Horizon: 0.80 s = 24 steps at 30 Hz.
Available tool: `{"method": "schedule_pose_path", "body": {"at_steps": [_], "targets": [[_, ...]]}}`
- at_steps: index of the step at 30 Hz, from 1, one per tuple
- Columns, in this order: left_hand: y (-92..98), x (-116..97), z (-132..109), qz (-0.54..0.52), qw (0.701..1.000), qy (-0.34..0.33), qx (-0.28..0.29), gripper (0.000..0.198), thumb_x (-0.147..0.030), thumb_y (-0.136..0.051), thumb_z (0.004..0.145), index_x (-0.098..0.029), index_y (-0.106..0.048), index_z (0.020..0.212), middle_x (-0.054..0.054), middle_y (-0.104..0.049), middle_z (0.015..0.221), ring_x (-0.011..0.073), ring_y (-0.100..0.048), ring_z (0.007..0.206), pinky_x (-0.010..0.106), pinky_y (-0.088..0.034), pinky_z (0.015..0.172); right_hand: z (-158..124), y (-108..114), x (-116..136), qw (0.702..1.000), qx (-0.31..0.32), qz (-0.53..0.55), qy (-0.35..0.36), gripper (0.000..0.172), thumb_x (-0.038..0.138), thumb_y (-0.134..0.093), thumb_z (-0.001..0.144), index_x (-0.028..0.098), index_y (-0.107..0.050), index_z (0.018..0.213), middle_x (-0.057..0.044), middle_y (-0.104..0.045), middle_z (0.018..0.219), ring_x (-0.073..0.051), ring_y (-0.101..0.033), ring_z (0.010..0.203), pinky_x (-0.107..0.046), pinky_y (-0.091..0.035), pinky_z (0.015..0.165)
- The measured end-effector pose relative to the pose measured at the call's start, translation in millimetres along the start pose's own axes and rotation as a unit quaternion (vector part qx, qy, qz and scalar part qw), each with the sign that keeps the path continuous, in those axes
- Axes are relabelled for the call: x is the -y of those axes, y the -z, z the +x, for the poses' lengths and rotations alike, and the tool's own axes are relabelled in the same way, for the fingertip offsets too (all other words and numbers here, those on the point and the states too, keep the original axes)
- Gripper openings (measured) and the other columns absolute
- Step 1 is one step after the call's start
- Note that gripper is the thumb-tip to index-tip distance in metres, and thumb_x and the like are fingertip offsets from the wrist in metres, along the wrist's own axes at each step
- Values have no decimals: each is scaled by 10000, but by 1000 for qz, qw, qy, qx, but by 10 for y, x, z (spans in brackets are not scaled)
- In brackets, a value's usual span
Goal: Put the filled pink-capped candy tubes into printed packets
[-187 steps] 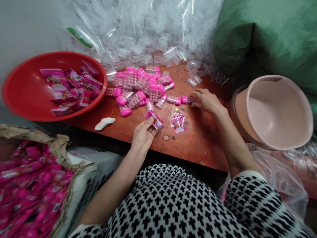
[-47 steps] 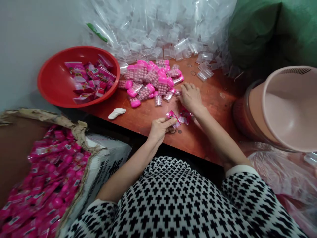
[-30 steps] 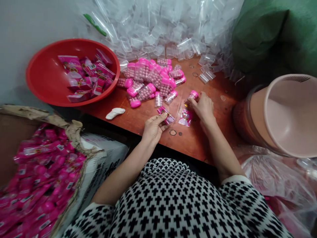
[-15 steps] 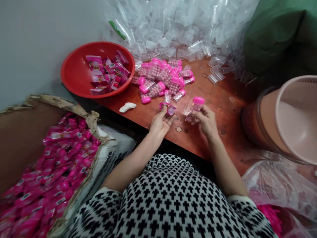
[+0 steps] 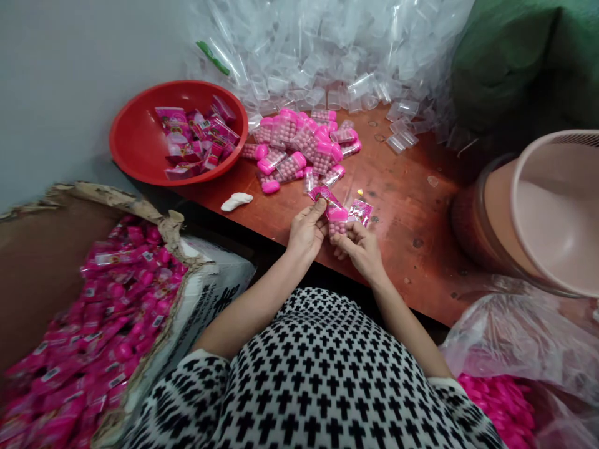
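In front of me, my left hand (image 5: 306,232) is closed, thumb on top, on a pink printed wrapper (image 5: 324,194). My right hand (image 5: 361,248) pinches a small clear candy container (image 5: 337,231) with a pink cap and pink balls inside. Its cap end meets the lower end of the wrapper. Another shiny pink printed wrapper (image 5: 360,212) shows just beyond my right fingers; I cannot tell whether they touch it. Past both hands lies a heap of filled candy containers (image 5: 304,140) with pink caps.
A red bowl (image 5: 124,146) of pink printed packs stands at the left. Clear empty containers (image 5: 346,62) pile up behind. A carton (image 5: 206,274) of pink packed pieces is at lower left. Pinkish buckets (image 5: 500,212) and a plastic bag (image 5: 519,343) stand right. A white scrap (image 5: 236,201) lies on the wooden table (image 5: 407,187).
My right hand has moved left and down, bringing the candy container to the wrapper in my left hand. The second wrapper now shows behind my right fingers. The view has shifted slightly.
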<state>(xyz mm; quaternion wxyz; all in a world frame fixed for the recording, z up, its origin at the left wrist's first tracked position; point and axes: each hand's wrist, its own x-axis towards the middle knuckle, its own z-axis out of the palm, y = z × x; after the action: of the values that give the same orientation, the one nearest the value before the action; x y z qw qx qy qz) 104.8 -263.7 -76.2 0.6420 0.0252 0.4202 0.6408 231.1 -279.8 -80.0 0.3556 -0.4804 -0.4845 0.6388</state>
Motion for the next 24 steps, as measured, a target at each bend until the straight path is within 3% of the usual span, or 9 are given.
{"method": "schedule_pose_path", "body": {"at_steps": [10, 18, 24], "targets": [[-50, -14, -6, 67, 994, 48, 65, 305, -260, -876, 607, -101, -633, 698, 2, -648, 606, 85, -586, 531, 204, -487, 538, 4, 13, -52, 998, -38, -21, 52, 316, 450, -726, 757, 206, -591, 907, 54, -634, 645, -78, -567, 485, -197, -497, 460], [-5, -69, 69, 151, 978, 21, 139, 341, -327, -892, 549, -104, -636, 576, 4, -596, 518, 96, -536, 450, 226, -431, 451, 81, 90, -126, 992, 49, 119, -18, 317, 429, -758, 690, 202, -579, 822, 32, -680, 667, -78, -553, 416, -184, -419, 356], [1, -57, 71, 194, 971, 23, 138, 309, -327, -873, 555, -94, -678, 616, 27, -620, 540, 112, -556, 454, 236, -444, 450, 51, 71, -76, 998, -19, 37, 43, 308, 432, -736, 736, 200, -581, 867, 49, -645, 614, -72, -559, 453, -186, -470, 436]]}}
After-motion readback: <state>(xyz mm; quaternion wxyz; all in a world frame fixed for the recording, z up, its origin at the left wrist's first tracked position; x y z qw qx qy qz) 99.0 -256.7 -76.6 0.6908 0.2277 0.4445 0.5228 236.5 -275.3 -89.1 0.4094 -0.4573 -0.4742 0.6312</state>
